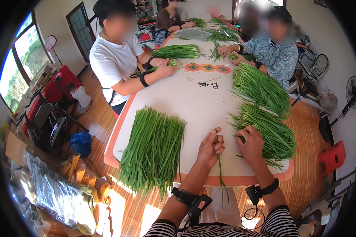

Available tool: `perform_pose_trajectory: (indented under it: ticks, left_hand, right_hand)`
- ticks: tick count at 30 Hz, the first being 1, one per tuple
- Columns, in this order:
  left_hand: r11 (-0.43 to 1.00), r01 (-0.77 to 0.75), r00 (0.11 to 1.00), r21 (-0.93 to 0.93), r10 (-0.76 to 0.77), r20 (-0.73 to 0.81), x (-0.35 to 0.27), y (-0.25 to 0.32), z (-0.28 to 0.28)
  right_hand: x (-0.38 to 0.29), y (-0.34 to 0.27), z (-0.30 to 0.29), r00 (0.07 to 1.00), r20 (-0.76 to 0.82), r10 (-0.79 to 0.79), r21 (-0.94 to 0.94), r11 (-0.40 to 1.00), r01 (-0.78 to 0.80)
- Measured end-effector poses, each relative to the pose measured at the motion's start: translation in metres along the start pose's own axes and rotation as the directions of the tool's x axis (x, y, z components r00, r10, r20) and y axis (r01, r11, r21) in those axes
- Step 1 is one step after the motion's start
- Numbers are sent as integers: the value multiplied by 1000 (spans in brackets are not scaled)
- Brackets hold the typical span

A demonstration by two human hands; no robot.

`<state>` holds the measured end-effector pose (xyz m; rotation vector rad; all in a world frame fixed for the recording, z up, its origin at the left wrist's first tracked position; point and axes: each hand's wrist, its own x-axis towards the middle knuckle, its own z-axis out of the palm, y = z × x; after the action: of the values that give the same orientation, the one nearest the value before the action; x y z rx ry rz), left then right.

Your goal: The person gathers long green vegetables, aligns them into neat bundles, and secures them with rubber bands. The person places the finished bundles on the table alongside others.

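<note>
My left hand is in front of me over the table, its fingers closed around a few green garlic chive stalks whose leaf ends hang down past the table edge. On the right, my right hand rests at the near pile of garlic chives, pinching stalks at the pile's left side; its fingertips partly cover what they hold. A broad, aligned bundle of garlic chives lies left of my left hand, leaf ends over the front edge.
The cream table has an orange border. Another chive pile lies farther right. A person in white and one in a patterned shirt handle chives across from me. A red stool stands right; plastic-wrapped goods lie left.
</note>
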<state>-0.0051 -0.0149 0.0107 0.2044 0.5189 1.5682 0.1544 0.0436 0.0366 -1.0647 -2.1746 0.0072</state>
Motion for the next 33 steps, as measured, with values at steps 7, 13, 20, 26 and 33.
perform_pose_trajectory:
  ticks: [7, 13, 20, 26, 33]
  left_hand:
    - [997, -10, 1000, 81, 11, -7, -2, 3, 4]
    - [997, -10, 1000, 76, 10, 1, -2, 3, 3]
    - [997, -61, 997, 51, 58, 50, -1, 1, 6]
    - [987, -132, 989, 89, 125, 85, -1, 0, 2]
    - [956, -249, 968, 157, 245, 44, 2, -6, 5]
  right_hand:
    - [7, -14, -4, 993, -27, 112, 349, 932, -96]
    - [15, -34, -6, 984, 65, 165, 583, 794, -172]
    - [21, -49, -3, 987, 76, 143, 575, 803, -161]
    - [21, -55, 4, 994, 42, 99, 513, 852, -106]
    - [16, -64, -14, 975, 178, 133, 538, 817, -209]
